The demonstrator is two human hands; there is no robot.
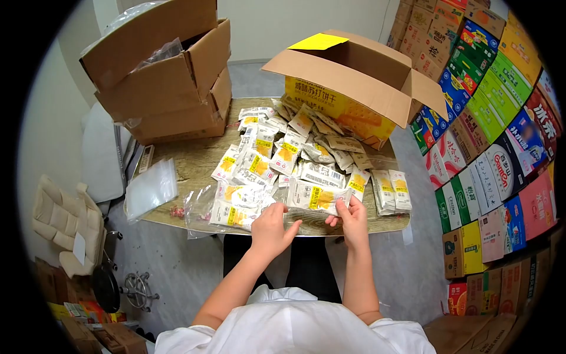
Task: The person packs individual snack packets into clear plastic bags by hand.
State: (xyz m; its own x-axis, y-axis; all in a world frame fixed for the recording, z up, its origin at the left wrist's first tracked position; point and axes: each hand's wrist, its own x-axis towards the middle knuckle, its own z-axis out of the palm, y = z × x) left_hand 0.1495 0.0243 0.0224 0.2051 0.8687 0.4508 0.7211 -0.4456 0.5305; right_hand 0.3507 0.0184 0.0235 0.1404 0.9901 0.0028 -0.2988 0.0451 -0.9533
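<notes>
Between the fingers and thumb of my right hand (352, 222) is a white-and-yellow cracker packet (319, 196), lying level near the table's front edge. My left hand (272, 231) is at the right side of a clear plastic bag (199, 207) with cracker packets (234, 213) in or under it. Its thumb sticks out apart from the fingers, which are partly hidden. Behind both hands spreads a loose pile of similar packets (287, 150). To the right, a pair of packets (391, 192) lies side by side in clear wrapping.
An open yellow cracker carton (336, 106) stands behind the pile. Opened brown boxes (171, 88) are stacked at the back left. A stack of clear bags (151, 187) lies at the table's left edge. Many colourful cartons (483, 112) line the right; an office chair (65, 218) stands left.
</notes>
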